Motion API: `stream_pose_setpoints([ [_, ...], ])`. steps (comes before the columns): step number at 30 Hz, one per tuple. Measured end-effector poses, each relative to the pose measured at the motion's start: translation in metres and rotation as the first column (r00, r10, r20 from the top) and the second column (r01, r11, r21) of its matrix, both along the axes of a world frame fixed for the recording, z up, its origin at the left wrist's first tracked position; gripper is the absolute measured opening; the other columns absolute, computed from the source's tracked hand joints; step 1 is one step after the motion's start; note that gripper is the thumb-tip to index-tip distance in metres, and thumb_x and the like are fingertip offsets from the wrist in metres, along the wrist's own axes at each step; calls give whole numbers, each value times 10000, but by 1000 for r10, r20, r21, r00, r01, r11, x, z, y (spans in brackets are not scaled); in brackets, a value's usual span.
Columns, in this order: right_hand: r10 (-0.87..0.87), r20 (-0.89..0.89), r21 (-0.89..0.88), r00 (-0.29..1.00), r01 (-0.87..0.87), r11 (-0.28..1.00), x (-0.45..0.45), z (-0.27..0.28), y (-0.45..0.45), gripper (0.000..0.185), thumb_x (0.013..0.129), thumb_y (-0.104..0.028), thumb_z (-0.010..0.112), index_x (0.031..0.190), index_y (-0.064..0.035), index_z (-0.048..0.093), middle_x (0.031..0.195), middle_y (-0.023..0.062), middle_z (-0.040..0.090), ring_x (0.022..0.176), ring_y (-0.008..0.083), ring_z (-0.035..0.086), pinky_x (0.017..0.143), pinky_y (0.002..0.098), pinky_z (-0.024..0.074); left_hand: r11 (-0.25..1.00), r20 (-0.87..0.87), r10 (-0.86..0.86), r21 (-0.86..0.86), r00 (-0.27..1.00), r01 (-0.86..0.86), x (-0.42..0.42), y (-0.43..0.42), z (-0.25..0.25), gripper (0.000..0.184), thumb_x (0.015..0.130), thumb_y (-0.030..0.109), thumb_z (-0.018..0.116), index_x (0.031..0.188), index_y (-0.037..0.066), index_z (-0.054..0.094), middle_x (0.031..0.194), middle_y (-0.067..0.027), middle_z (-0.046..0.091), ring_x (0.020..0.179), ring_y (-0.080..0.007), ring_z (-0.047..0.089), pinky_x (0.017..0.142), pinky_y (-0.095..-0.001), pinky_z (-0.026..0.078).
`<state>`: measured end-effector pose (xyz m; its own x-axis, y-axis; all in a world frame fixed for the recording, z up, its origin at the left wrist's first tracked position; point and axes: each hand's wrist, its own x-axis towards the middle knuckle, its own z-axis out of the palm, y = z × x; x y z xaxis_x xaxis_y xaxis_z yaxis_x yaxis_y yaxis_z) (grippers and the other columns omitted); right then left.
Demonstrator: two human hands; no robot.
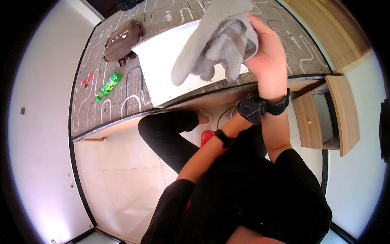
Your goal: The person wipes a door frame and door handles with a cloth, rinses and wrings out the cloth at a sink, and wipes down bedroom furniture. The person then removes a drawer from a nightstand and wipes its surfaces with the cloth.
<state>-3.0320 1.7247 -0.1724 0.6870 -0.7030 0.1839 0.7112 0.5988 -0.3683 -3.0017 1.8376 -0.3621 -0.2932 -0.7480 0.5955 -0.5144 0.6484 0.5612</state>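
Observation:
My right hand (266,49) is raised at the upper middle, its fingers closed round a grey fluffy towel (221,44). The towel hangs in loose folds over a white board (162,61). Some of the right fingers are hidden behind the cloth. A black strap with a boxy black device (250,109) sits at my right wrist. My left hand (237,125) is beside that device, below the board's edge. Most of its fingers are hidden there, so their pose cannot be made out. A black band is round the left wrist.
On the patterned grey surface lie a brown bag (124,40), a green bottle (109,86) and a small red item (87,80). An open wooden drawer (325,116) juts out at the right. Something red (207,138) is on the floor near my legs.

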Motion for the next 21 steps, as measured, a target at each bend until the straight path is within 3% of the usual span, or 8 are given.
stream_pose_setpoints([
  [3,-177,-112,-68,978,170,983,-12,18,15,188,917,-114,515,1057,0,568,1055,109,624,992,235,591,911,375,466,972,-203,163,201,966,-122,-52,-15,-11,300,907,177,511,1165,26,536,1175,-146,581,1042,-282,564,910,-367,448],
  [6,-250,-132,-211,959,219,953,-33,44,29,124,906,-102,533,994,-25,574,998,90,631,936,213,602,879,369,475,905,-203,-330,211,922,370,-98,-35,-8,330,933,186,474,1209,6,489,1213,-172,557,1050,-315,573,899,-401,466],
  [8,-413,-222,-284,883,347,894,-48,59,40,76,908,-100,532,953,-52,571,967,68,626,908,185,594,845,345,475,484,-258,-775,346,578,804,-122,-43,-7,351,951,193,449,1238,-8,458,1238,-190,540,1055,-336,579,892,-423,479],
  [10,-535,-236,-340,811,447,827,-64,50,45,53,904,-97,536,933,-64,566,937,57,618,887,178,586,822,332,471,-60,-422,-889,492,178,869,-131,-35,-9,372,968,199,425,1267,-21,427,1262,-207,524,1060,-358,585,885,-445,491],
  [11,-631,-239,-353,738,539,764,-68,40,43,29,900,-93,541,913,-76,560,907,46,610,866,170,578,800,319,467,-531,-910,-375,365,174,765,-125,-22,-18,556,942,169,481,1405,2,223,1242,-196,549,1056,-353,593,856,-429,506],
  [14,-784,-315,-394,535,677,621,-62,8,29,208,887,-57,541,735,-123,416,780,-6,521,770,118,514,726,289,432,-264,-613,-662,729,431,632,-95,-11,-55,840,890,198,554,1462,92,-52,1164,-162,600,928,-288,651,752,-361,525],
  [17,-833,-288,-305,472,780,547,-46,-34,6,324,834,33,585,704,-154,356,753,-23,480,748,106,476,712,271,413,-61,-696,-348,685,628,726,-28,3,-45,672,907,183,550,1451,50,179,1173,-149,592,845,-206,657,726,-281,509],
  [21,-740,-318,-298,592,679,671,16,-57,15,334,847,20,592,686,-152,355,762,-23,483,757,96,464,713,257,410,644,-704,47,563,708,518,69,11,-50,586,909,174,570,1397,30,280,1136,-119,578,915,-162,605,759,-268,491],
])
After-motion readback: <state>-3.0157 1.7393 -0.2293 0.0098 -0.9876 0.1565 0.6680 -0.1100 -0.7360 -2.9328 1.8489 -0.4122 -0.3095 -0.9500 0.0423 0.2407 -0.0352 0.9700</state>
